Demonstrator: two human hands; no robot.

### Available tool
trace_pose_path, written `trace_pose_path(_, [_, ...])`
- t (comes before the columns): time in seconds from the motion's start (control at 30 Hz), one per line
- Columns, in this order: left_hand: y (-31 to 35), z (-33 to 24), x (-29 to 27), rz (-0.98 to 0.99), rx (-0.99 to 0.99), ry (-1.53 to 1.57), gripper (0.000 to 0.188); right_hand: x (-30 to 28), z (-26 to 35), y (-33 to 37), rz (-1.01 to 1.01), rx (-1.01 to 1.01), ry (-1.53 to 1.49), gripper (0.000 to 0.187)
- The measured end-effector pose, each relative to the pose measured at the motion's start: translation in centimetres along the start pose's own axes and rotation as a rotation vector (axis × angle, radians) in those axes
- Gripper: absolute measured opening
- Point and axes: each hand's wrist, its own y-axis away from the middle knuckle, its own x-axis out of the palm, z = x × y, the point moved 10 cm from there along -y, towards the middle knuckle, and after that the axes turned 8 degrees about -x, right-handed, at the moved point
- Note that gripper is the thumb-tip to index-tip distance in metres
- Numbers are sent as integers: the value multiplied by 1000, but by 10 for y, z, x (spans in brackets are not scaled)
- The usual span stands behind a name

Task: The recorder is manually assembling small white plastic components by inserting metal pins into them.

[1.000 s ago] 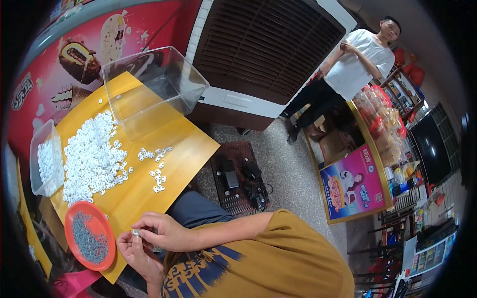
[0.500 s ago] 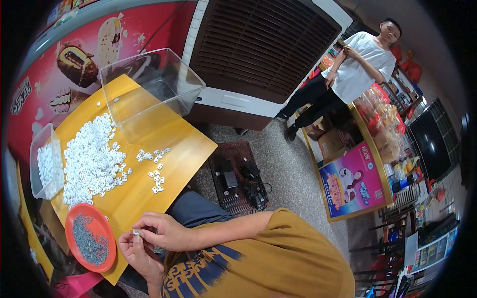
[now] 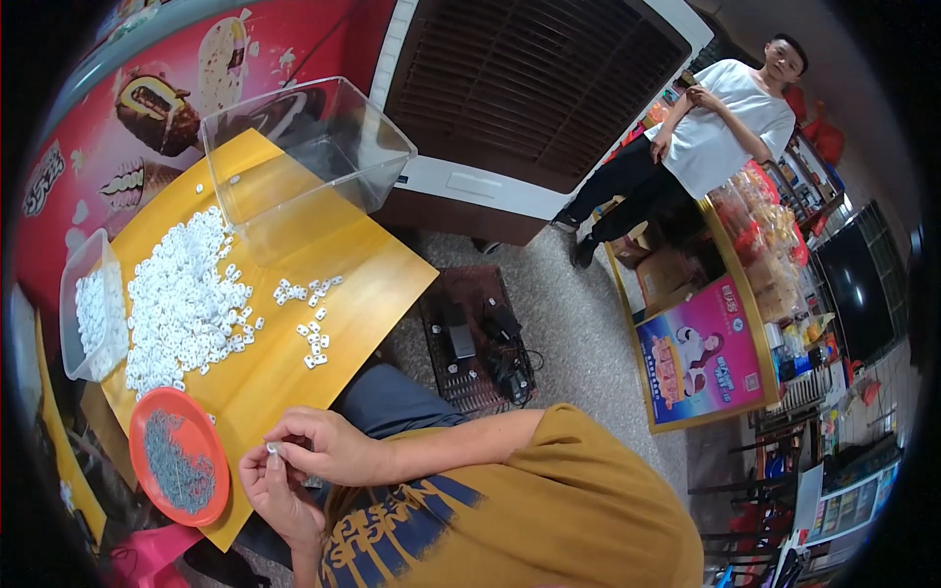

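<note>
A small white plastic piece (image 3: 273,448) is pinched between my hands at the table's near edge. My left hand (image 3: 282,502) grips it from below, thumb and fingers closed. From the right, my right hand (image 3: 328,447) meets it with bent fingertips. Just left of my hands is a red-orange plate (image 3: 222,461) of small grey metal pieces (image 3: 174,465), perhaps screws. Beyond the plate spreads a large heap of white two-holed plastic pieces (image 3: 186,299). Several similar pieces lie in two small groups (image 3: 314,343) to its right.
The yellow tabletop (image 3: 363,284) carries a big clear bin (image 3: 323,162) at the back and a small clear tub (image 3: 116,343) of white pieces at left. An air cooler (image 3: 529,88) stands beyond. A person (image 3: 720,127) in a white shirt stands by a counter (image 3: 706,353).
The view has shifted slightly, moving the scene a little to the right and up. Both hands remain together around the small white piece, with slight finger movement.
</note>
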Motion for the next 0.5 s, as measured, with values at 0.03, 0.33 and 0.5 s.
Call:
trace_pose_path(0.03, [0, 0, -1, -5, 1, 1, 11, 0, 1, 0, 2, 5, -10, 12])
trace_pose_path(0.33, [-2, 5, -1, 19, 5, -40, 13, -1, -4, 0, 1, -10, -7, 9])
trace_pose_path(0.5, [-4, 6, 1, -4, -4, -23, 11, -5, -2, -2, 9, -54, 52, 11])
